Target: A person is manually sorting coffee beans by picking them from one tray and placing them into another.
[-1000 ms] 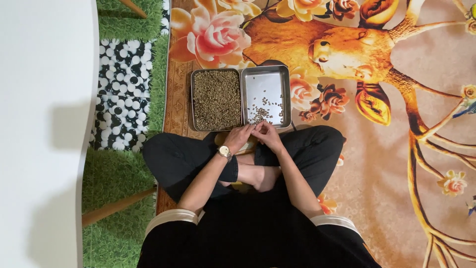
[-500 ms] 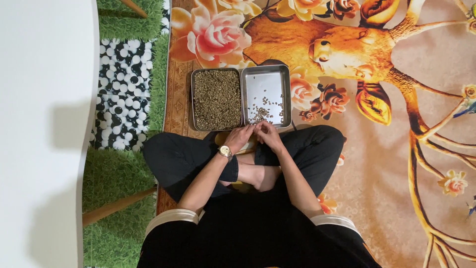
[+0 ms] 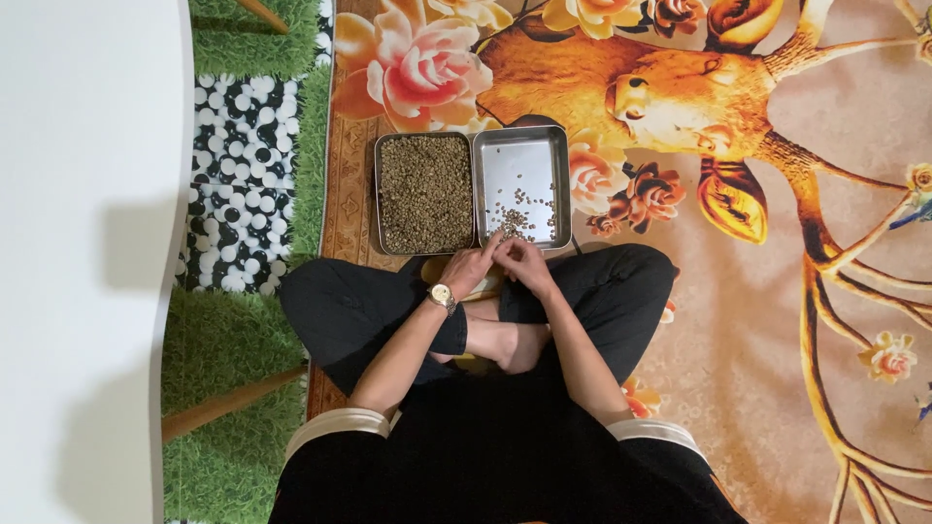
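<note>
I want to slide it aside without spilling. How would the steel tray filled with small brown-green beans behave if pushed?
The full rectangular steel tray probably feels heavy for its size, being filled near its rim. On the patterned carpet it would likely drag, not glide. A jerk could scatter beans, since they lie loose.

I sit cross-legged, both bare forearms reaching forward and converging in front of my knees. My left hand (image 3: pixel 469 269) has one finger stretched forward, the rest curled. My right hand (image 3: pixel 525 264) sits just beside it, fingers bent inward, fingertips nearly meeting.
</note>
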